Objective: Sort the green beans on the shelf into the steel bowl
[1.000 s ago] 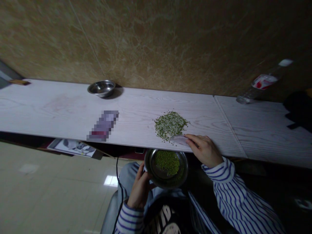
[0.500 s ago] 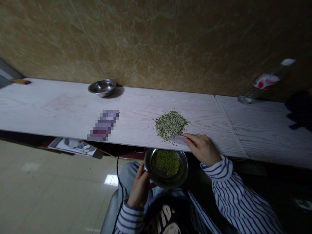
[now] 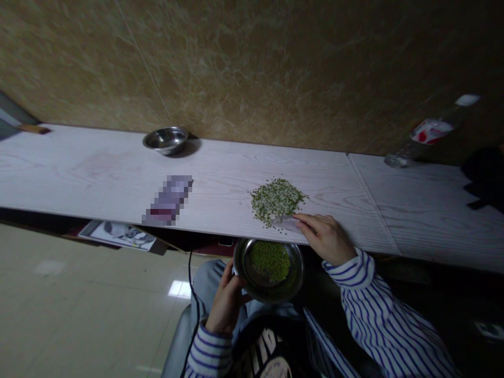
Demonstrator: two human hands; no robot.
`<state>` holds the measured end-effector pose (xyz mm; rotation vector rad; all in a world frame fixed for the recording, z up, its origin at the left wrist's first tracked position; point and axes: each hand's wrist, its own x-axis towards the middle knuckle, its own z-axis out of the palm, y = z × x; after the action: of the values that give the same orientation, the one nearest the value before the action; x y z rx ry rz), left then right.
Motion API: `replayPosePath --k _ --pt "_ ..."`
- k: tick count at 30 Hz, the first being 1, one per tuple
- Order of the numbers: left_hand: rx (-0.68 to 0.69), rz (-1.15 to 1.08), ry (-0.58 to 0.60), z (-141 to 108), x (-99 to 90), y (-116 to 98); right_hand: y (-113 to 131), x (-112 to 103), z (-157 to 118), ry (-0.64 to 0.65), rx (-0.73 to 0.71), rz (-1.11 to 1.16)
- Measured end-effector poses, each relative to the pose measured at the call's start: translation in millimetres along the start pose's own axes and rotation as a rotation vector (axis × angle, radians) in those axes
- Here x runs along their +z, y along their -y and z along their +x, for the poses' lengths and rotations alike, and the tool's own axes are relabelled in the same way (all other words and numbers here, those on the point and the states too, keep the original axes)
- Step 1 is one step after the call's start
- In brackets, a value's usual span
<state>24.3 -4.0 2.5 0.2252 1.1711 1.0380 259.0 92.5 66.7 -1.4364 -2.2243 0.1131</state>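
Observation:
My left hand [image 3: 228, 302] grips the left rim of a steel bowl [image 3: 297, 283], thumb at the edge, fingers partly hidden beneath it. Inside the bowl lie many small green beans [image 3: 271, 261] that look like mung beans. The bowl is just below the table's front edge, over my lap. Between the thumb and fingers of my right hand [image 3: 328, 236] is a thin, clear plastic piece [image 3: 286, 222]; its exact kind I cannot make out. It touches the near side of a spread pile of green beans mixed with white grains [image 3: 277, 199] on the table.
A second steel bowl [image 3: 165, 140] stands by the wall on the pale wooden table [image 3: 220, 178]. A blurred-out flat item [image 3: 169, 199] lies left of the pile. At the right stands a clear plastic bottle [image 3: 427, 131]. An open drawer [image 3: 118, 235] juts out below; a black cable [image 3: 191, 294] hangs down.
Almost nothing differs. My right hand and the plastic piece have shifted very slightly to the left and up, against the near edge of the pile. My left hand and the bowl stay in place.

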Motion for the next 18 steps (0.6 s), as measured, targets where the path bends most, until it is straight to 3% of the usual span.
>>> replayPosePath --k 18 --pt "0.020 -0.011 -0.039 -0.9 5.0 -0.7 3.7 -0.7 1.6 0.037 -0.015 0.005"
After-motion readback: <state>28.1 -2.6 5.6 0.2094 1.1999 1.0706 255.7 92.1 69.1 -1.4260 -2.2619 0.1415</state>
